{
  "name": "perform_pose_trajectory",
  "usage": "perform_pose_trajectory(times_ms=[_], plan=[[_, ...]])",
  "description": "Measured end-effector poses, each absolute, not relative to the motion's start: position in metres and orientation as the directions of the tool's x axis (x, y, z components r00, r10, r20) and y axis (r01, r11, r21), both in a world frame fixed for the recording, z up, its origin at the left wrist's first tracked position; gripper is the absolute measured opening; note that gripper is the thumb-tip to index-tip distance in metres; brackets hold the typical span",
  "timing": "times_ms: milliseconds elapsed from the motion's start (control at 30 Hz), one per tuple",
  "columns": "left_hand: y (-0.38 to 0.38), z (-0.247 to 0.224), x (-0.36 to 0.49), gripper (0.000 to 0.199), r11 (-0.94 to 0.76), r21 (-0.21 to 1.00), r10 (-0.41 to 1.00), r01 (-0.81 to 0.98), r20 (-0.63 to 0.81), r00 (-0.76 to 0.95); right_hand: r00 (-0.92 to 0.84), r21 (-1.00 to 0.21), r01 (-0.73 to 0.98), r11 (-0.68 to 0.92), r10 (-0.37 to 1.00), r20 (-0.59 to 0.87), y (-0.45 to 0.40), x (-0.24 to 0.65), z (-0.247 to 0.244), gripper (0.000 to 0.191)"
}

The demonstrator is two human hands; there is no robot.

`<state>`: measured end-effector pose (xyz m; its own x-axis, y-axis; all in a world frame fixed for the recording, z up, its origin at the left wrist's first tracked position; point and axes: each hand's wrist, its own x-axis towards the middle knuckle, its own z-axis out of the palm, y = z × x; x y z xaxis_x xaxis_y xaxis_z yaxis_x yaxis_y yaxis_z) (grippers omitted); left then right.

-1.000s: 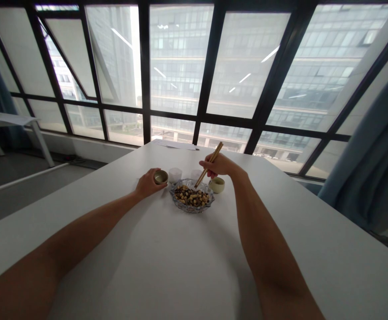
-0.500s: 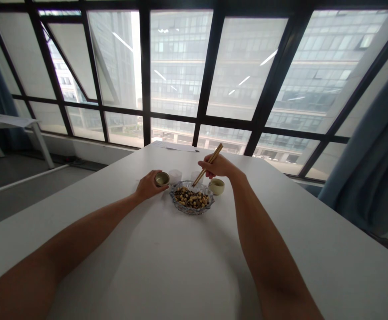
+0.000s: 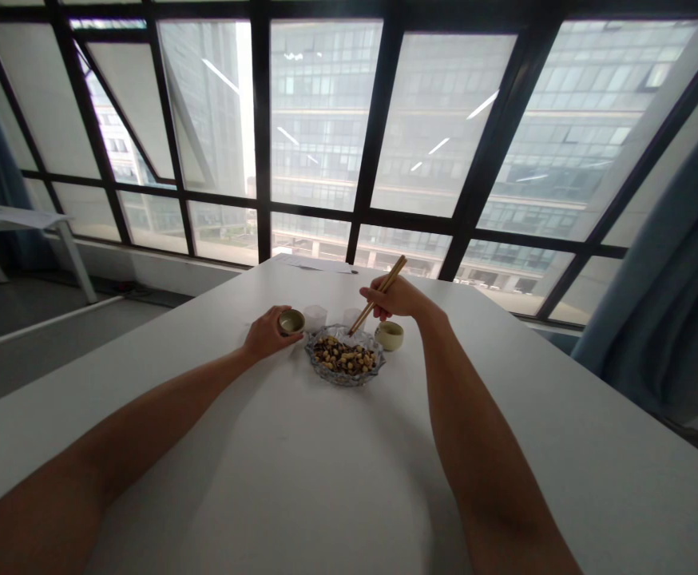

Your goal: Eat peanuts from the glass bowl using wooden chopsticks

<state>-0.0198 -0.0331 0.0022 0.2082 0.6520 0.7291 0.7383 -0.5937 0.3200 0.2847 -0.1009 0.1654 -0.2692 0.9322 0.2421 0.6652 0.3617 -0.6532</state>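
My left hand (image 3: 267, 331) is closed around the side of a small olive-green cup (image 3: 291, 323), tilted a little toward me. A pair of wooden chopsticks (image 3: 388, 279) is pinched in my right hand (image 3: 394, 297). Their tips point down and left, over the far side of a clear glass bowl (image 3: 349, 382). In the bowl lies a mix of nuts and dark seeds (image 3: 344, 356). Just right of the bowl, below my right hand, stands a pale green cup (image 3: 390, 336). Whether the chopstick tips hold anything is too small to tell.
Two translucent plastic cups, one on the left (image 3: 315, 317) and one on the right (image 3: 354, 319), stand behind the bowl. Papers (image 3: 316, 264) lie at the far edge of the white table (image 3: 277, 463). Beyond are windows, with a blue curtain (image 3: 660, 295) at right.
My right hand and the chopsticks have shifted slightly to the right. My left hand and its cup have stayed in place.
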Motion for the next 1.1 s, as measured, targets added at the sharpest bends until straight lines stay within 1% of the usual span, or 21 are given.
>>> perform_pose_trajectory(times_ms=[200, 267, 367, 500, 600, 700, 833, 933, 1033, 1100], plan=[[-0.035, 0.005, -0.019, 0.062, -0.655, 0.287, 0.576, 0.699, 0.788, 0.216, -0.261, -0.666, 0.644, 0.375, 0.927, 0.270, -0.101, 0.283, 0.166, 0.034], [-0.038, 0.007, -0.017, 0.062, -0.676, 0.287, 0.562, 0.679, 0.797, 0.222, -0.267, -0.660, 0.620, 0.425, 0.905, 0.332, -0.103, 0.277, 0.167, 0.035], [-0.042, 0.011, -0.012, 0.062, -0.696, 0.288, 0.553, 0.658, 0.799, 0.237, -0.292, -0.627, 0.552, 0.549, 0.832, 0.471, -0.107, 0.258, 0.170, 0.037], [-0.044, 0.014, -0.010, 0.061, -0.720, 0.276, 0.532, 0.637, 0.809, 0.251, -0.337, -0.590, 0.497, 0.637, 0.767, 0.545, -0.113, 0.224, 0.171, 0.039], [-0.045, 0.014, -0.011, 0.061, -0.721, 0.281, 0.537, 0.633, 0.804, 0.254, -0.384, -0.573, 0.500, 0.649, 0.759, 0.526, -0.113, 0.209, 0.168, 0.040], [-0.045, 0.014, -0.010, 0.061, -0.714, 0.288, 0.549, 0.638, 0.795, 0.256, -0.395, -0.570, 0.510, 0.644, 0.764, 0.510, -0.110, 0.207, 0.164, 0.041], [-0.042, 0.011, -0.009, 0.065, -0.761, 0.241, 0.487, 0.602, 0.825, 0.285, -0.380, -0.576, 0.517, 0.633, 0.773, 0.508, -0.110, 0.214, 0.164, 0.041], [-0.040, 0.010, -0.010, 0.065, -0.798, 0.208, 0.438, 0.566, 0.845, 0.307, -0.371, -0.579, 0.526, 0.623, 0.780, 0.503, -0.111, 0.217, 0.165, 0.042], [-0.039, 0.009, -0.010, 0.062, -0.806, 0.204, 0.427, 0.555, 0.850, 0.308, -0.373, -0.585, 0.515, 0.627, 0.778, 0.505, -0.111, 0.218, 0.165, 0.042], [-0.038, 0.008, -0.010, 0.063, -0.791, 0.222, 0.452, 0.570, 0.840, 0.301, -0.374, -0.589, 0.503, 0.632, 0.774, 0.511, -0.110, 0.219, 0.165, 0.042]])
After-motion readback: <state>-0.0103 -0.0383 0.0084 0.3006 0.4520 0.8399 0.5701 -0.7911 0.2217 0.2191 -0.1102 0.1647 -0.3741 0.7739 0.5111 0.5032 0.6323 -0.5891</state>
